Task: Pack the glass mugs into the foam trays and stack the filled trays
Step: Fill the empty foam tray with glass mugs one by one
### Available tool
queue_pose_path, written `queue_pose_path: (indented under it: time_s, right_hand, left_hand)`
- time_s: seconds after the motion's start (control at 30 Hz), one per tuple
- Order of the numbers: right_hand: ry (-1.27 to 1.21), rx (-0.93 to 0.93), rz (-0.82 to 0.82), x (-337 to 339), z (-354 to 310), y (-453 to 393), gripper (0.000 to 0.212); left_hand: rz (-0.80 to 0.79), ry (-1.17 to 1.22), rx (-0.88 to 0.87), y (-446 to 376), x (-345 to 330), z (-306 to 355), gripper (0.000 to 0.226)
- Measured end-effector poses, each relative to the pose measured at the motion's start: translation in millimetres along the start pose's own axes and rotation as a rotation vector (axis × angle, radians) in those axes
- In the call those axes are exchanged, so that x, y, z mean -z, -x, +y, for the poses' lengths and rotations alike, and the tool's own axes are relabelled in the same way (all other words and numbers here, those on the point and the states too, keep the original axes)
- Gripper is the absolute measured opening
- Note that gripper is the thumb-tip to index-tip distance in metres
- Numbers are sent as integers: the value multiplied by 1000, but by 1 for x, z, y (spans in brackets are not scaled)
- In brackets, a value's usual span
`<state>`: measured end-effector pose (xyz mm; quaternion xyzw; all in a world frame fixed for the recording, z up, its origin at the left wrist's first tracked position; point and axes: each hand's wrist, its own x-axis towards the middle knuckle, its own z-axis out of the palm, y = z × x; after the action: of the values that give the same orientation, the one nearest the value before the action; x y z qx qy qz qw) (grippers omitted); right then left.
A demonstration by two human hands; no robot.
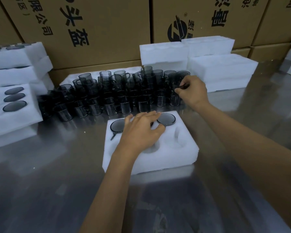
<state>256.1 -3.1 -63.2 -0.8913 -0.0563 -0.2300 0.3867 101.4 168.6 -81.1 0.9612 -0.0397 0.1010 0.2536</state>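
**Mug packing, tray part-filled**

Steel table (57, 190), cardboard cartons (94, 31) behind. Front foam tray (151, 158): two smoked glass mugs (166, 118) visible in back row, two front pockets empty. Left hand (139, 132) flat on tray, fingers together over middle pocket. Right hand (191, 93) pinching mug rim (179, 87) in loose mug cluster (107, 96). Filled tray stacks (13, 115) left, empty foam stacks (222, 71) right.

One wide-angle view, worn on the person's head, looked forward and down over a metal table (40, 190); both forearms reached in from the bottom edge; cardboard boxes (94, 27) closed off the far side; straight lines bowed toward the edges.
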Motion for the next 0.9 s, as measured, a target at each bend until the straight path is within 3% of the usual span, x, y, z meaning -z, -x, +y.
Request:
queue_pose_path:
  time_s: [0.1,0.2,0.3,0.43,0.63,0.8,0.9]
  right_hand:
    - [-88,93,58,20,-7,22,16]
    - [-220,191,86,37,-16,55,16]
    - [-305,311,136,46,-26,95,15]
    - [-294,409,101,50,-34,131,16]
    - [-572,294,35,59,-43,149,37]
    - [-775,102,41,66,-42,150,33]
    - [-788,44,39,69,-38,147,24]
  left_hand:
    - [31,47,8,1,2,1,46]
    - [138,241,13,5,6,2,45]
    - [261,354,-46,8,7,4,57]
    - [225,406,-191,18,10,15,77]
    - [343,414,-172,23,17,26,58]
    - [221,447,-127,25,22,28,52]
    - [89,497,-122,25,29,23,63]
